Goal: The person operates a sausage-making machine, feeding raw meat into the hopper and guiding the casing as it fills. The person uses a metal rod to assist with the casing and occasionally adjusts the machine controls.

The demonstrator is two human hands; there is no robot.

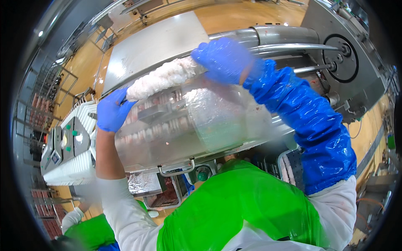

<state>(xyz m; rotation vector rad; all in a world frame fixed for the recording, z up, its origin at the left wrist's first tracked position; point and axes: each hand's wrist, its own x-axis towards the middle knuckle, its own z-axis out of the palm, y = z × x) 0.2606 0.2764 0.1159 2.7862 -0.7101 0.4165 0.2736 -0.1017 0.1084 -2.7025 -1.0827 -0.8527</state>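
A long, lumpy white roll (161,77) of crinkled material is stretched between my two gloved hands, above a steel machine with a translucent cover (157,146). My left hand (111,110), in a blue glove, has its fingers round the roll's left end. My right hand (220,58), in a blue glove below a long blue plastic sleeve, is closed on the right end and looks blurred. Pale rows of pieces show blurrily through the cover, which has a steel handle (176,171) at its front edge.
Steel rods (310,47) run into a housing at right. A flat steel plate (155,42) lies beyond the roll. A slatted white machine part (69,171) and control panel stand at left. Bins (165,203) sit below. A co-worker in a green apron (90,234) is at lower left.
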